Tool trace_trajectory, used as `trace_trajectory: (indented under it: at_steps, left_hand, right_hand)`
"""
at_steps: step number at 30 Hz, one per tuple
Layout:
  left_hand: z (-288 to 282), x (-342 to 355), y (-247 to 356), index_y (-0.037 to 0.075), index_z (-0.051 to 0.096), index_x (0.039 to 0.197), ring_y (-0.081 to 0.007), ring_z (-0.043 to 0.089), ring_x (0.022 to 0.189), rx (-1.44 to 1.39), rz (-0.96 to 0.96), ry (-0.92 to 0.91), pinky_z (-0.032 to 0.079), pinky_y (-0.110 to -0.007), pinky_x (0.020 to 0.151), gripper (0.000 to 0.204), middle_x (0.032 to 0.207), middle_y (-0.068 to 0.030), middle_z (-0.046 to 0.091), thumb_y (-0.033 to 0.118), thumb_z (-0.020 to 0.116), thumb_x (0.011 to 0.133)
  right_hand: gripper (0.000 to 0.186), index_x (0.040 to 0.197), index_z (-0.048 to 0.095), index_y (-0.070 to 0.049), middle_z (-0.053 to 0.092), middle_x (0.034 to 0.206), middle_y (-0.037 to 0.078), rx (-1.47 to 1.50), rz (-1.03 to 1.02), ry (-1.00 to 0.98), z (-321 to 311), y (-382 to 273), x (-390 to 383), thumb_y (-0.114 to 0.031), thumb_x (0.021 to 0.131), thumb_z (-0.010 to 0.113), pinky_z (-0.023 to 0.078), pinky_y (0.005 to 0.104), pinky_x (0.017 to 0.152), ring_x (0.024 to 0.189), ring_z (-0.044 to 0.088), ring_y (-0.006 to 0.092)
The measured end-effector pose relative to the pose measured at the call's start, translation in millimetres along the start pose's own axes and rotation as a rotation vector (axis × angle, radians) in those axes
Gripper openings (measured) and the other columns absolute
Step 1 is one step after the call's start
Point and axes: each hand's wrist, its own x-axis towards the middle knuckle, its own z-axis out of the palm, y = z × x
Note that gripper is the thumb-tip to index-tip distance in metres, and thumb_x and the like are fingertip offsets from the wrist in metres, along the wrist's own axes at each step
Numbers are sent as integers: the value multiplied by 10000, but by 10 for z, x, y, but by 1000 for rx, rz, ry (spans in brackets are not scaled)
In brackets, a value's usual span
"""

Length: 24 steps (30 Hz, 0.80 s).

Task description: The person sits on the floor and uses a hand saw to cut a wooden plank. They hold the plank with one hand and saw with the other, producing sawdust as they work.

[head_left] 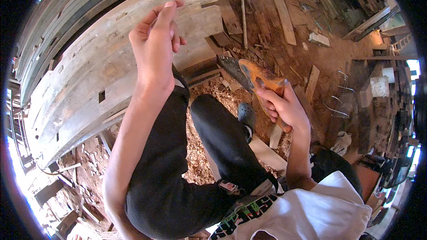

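My right hand (284, 106) grips the worn orange-brown wooden handle of a handsaw (253, 76). The saw's dark blade (233, 70) runs up and left from the handle, beside the end of the boards. Raised in front of me, my left hand (155, 40) holds nothing that I can see; its fingers are loosely bent and apart. Below and behind that hand lies a stack of wide, pale wooden boards (89, 71) with notches and small square holes.
Wood shavings (195, 151) and offcuts cover the dirt floor around my legs. A loose plank (283, 15) lies farther off. On the right are a white bucket (379, 87), bent metal rods (340, 99) and stacked timber. My shoe (247, 114) stands near the saw.
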Motion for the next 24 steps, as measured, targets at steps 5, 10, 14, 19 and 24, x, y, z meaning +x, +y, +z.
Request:
trace_trajectory:
  at_steps: [5, 10, 14, 19, 24]
  left_hand:
    - [45, -12, -100, 32, 707, 978, -59, 361, 481, -4, -10, -41, 394, -248, 543, 245, 565, 61, 369, 251, 601, 955]
    - [-32, -71, -110, 51, 698, 1022, -64, 334, 510, 62, -80, -20, 415, -272, 593, 272, 593, 73, 342, 296, 610, 945]
    - [31, -18, -127, 50, 700, 1015, -63, 355, 504, 7, -106, -5, 420, -267, 582, 266, 592, 72, 353, 291, 611, 945]
    - [-72, -53, -138, 18, 707, 961, -50, 423, 513, 26, -12, -42, 416, -239, 519, 241, 622, 41, 490, 234, 603, 944]
    - [67, 73, -257, 5, 705, 956, -53, 449, 517, -71, -41, -41, 414, -236, 506, 230, 633, 35, 504, 201, 586, 940]
  right_hand:
    - [198, 782, 494, -100, 369, 538, -61, -108, -26, 42, 344, 35, 314, -172, 941, 586, 289, 228, 369, 413, 356, 45]
    - [254, 729, 459, -100, 379, 532, -61, 70, 9, 0, 187, 274, 311, -166, 953, 559, 297, 248, 380, 406, 355, 47]
    - [253, 735, 452, -114, 387, 543, -63, 117, 51, -5, 183, 483, 648, -184, 948, 569, 335, 248, 409, 431, 393, 47]
    - [185, 795, 467, -130, 401, 570, -72, 117, 42, 38, 312, 801, 866, -172, 926, 592, 331, 247, 410, 427, 370, 45]
    - [159, 846, 502, -126, 383, 569, -79, 134, 35, 62, 407, 571, 676, -188, 900, 638, 304, 227, 406, 429, 359, 38]
